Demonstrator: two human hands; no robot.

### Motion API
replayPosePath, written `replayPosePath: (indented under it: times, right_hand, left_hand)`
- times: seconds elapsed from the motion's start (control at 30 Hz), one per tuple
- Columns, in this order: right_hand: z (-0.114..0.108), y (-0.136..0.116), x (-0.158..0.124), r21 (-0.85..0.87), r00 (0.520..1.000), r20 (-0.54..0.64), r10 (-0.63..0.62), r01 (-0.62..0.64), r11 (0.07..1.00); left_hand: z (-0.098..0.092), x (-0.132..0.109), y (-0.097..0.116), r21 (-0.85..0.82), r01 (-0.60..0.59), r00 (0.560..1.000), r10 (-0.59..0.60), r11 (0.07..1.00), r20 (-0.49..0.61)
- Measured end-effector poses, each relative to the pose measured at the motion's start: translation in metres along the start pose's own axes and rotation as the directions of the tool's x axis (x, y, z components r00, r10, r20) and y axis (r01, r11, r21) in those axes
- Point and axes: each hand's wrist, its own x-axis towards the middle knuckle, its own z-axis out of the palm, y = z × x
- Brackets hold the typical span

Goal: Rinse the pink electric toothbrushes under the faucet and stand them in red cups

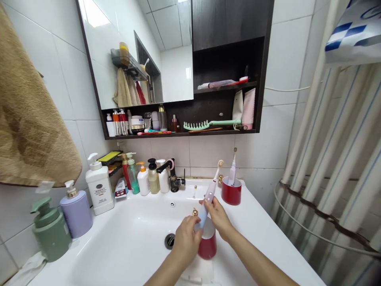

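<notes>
On my feed: white sink (125, 250). Left side: green dispenser (52, 236), purple dispenser (76, 216), white bottle (100, 194). Back ledge: I see pump bottles (143, 182) in a row, then black tap (173, 180); red cup (231, 195), back right corner. Lower shelf (178, 136): jar (137, 124) at left, green comb (196, 126) and pink tube (249, 109) at right. Upper shelf (223, 88): red toothbrush (241, 81).

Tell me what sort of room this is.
Most likely a bathroom: there is a white washbasin with a black tap, a mirror on the wall above, and an electric toothbrush.
</notes>
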Motion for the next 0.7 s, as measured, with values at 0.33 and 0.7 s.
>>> replayPosePath:
  times: [0.33,0.7]
  right_hand:
    - [0.004,0.047,0.002,-0.299,0.999,0.035,0.001,0.009,0.954]
    - [-0.030,0.019,0.039,-0.423,0.968,-0.242,-0.064,-0.046,0.905]
  left_hand:
    - [0.014,0.000,-0.016,0.448,-0.194,0.935,0.026,0.873,0.353]
    - [0.012,0.084,0.021,0.534,-0.217,0.961,0.081,0.817,0.265]
